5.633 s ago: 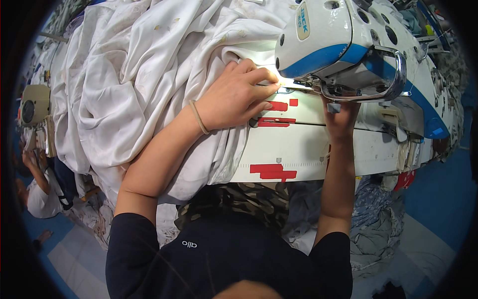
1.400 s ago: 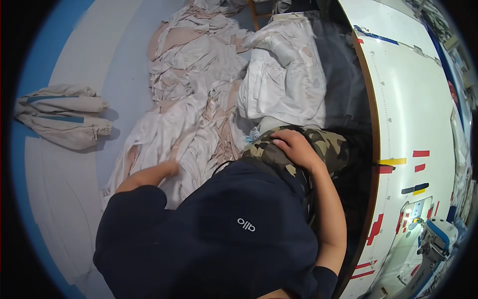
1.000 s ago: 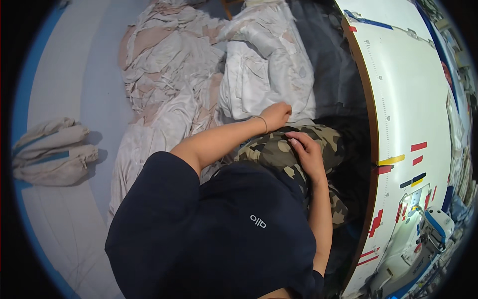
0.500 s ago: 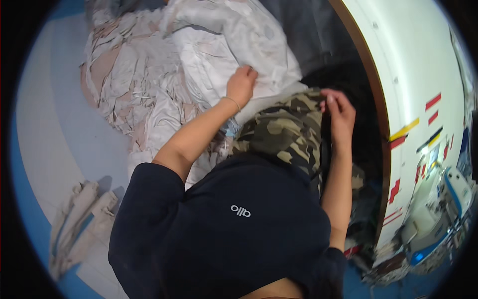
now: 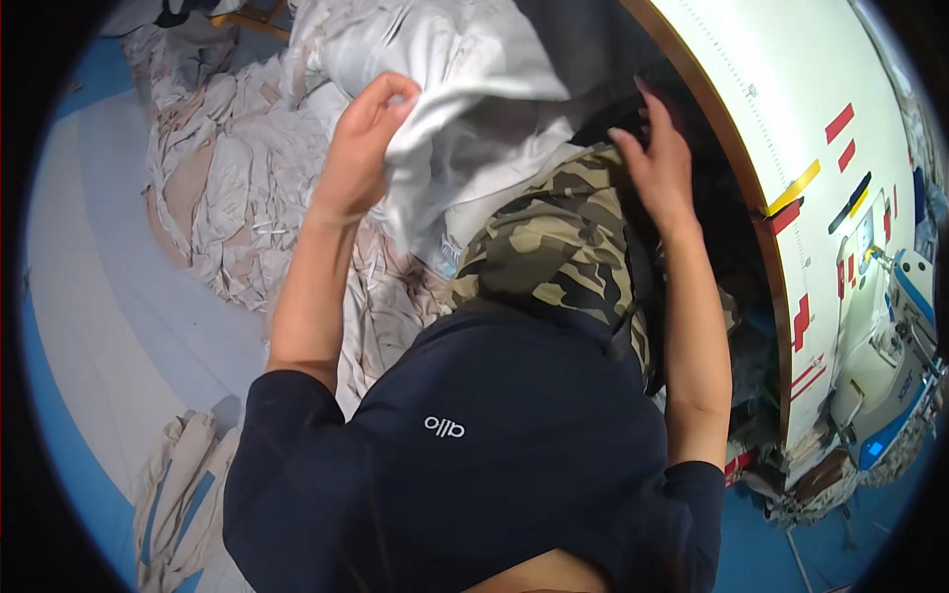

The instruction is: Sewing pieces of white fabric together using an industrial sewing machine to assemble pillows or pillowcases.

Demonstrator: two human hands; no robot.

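Observation:
My left hand (image 5: 364, 148) pinches the edge of a white garment (image 5: 484, 128) and holds that edge raised, so the cloth hangs in folds over my lap. Beneath and beyond it lie more layers of white fabric. My right hand (image 5: 657, 163) hovers above my right knee, in camouflage trousers (image 5: 563, 227), with its fingers apart and nothing in them. Its fingertips are close to the dark space under the table edge. What the garment's far part rests on is hidden.
A big heap of pale crumpled garments (image 5: 227, 188) spreads at my left. Beige cloth strips (image 5: 183, 494) lie lower left. On my right curves a white table (image 5: 732, 89) with brown edging and red, yellow and black tape marks. A white-and-blue sewing machine (image 5: 895, 366) stands on it.
My left hand has moved left and away from me, lifting the garment's edge off my lap. My right hand has shifted slightly forward and its fingers have spread.

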